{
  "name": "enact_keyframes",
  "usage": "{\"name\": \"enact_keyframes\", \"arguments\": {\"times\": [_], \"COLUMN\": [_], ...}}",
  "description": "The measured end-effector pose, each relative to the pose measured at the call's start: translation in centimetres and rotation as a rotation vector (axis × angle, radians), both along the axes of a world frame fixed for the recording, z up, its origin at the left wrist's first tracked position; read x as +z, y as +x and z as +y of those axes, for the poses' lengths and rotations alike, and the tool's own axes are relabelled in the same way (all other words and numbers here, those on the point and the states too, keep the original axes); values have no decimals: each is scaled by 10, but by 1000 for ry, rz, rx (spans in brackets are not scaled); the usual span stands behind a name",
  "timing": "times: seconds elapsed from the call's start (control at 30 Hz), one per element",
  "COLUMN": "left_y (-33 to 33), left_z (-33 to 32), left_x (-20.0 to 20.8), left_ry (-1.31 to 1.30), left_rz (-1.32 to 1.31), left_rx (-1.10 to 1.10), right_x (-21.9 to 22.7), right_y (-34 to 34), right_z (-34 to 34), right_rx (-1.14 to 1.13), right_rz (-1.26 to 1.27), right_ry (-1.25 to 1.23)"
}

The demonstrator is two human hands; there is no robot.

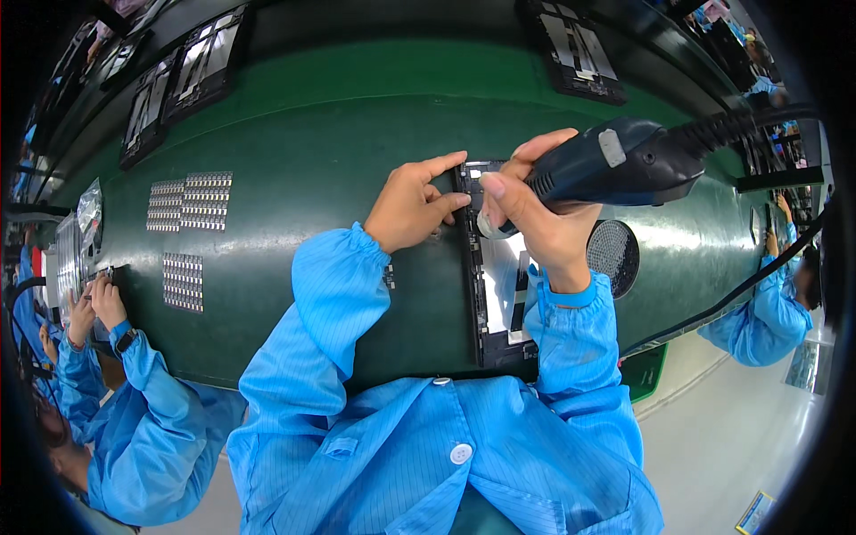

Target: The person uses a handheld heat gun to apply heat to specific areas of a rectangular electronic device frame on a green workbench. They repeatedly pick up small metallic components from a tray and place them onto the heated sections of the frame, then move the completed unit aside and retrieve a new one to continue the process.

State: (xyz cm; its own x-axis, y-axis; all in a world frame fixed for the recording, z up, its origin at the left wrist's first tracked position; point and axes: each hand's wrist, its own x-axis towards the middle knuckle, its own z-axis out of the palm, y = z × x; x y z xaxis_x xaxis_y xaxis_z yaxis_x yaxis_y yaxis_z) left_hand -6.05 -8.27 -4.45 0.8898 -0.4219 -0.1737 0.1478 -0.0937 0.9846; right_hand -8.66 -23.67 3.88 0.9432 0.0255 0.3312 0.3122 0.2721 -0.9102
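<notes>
A flat black tablet-like device (pixel 479 303) with a white inner panel lies in front of me, its long side running away from my body. My left hand (pixel 412 201) grips its far left edge; the index finger is stretched to the far corner, the thumb lies lower on the edge, and the other fingers are curled. My right hand (pixel 548 218) is wrapped round the front of a dark corded electric screwdriver (pixel 624 165), held over the device's upper part. Its tip is hidden behind my fingers. Something whitish covers a fingertip there.
Panels of small boards (pixel 189 201) and another panel (pixel 183 282) lie left. A round black dish (pixel 613 259) stands right of the device. More devices (pixel 575 49) rest at the back. The thick cable (pixel 758 116) runs right. Co-workers sit left (pixel 160 446) and right (pixel 758 312).
</notes>
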Motion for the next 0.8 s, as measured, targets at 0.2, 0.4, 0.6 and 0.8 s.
{"name": "enact_keyframes", "arguments": {"times": [0.2,0.4,0.6,0.8], "left_y": [-15,-86,-156,-88], "left_z": [0,1,-44,-12], "left_x": [10,30,17,23], "left_ry": [212,327,449,531], "left_rz": [-357,-1114,-1145,-1044], "left_rx": [261,121,-195,-101], "right_x": [1,-9,12,23], "right_y": [-5,-11,-14,-28], "right_z": [1,0,-6,-51], "right_rx": [4,82,-61,-194], "right_rz": [-27,-148,-189,-215], "right_ry": [-154,-357,-100,-60]}}
